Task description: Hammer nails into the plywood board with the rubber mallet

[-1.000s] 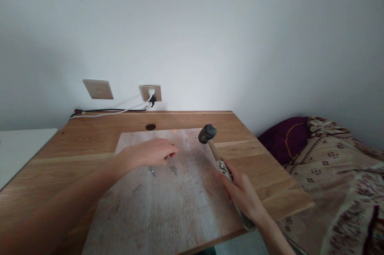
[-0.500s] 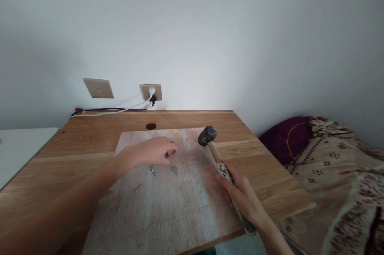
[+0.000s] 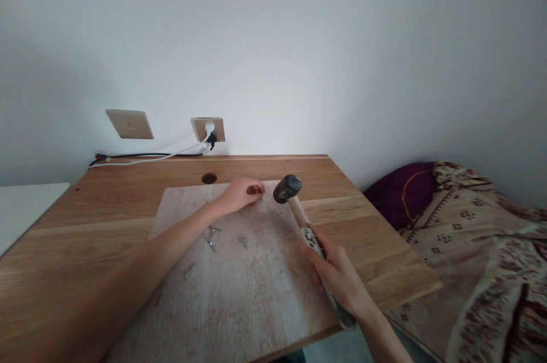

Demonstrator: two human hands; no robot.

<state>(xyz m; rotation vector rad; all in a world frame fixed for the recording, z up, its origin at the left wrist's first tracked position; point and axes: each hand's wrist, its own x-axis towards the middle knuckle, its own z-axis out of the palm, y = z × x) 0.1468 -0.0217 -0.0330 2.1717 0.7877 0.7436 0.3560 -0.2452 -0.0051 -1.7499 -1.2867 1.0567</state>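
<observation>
My right hand is wrapped round the pale handle of a hammer with a thick black head. The head hangs above the far right corner of a whitish wooden board. Near the board's far edge, left of the hammer head, my left hand is closed in a pinch. What it holds, if anything, is too small to make out. Behind that wrist lie loose screws or nails, a small cluster of nails and a single nail.
The board lies on a wooden desk with a round cable hole. Cables run along its back edge to a wall socket. A bed with a patterned cover stands on the right, a white surface on the left.
My left hand has moved away from me and slightly right, to the board's far edge. The hammer stays in my right hand, and the view has shifted slightly.
</observation>
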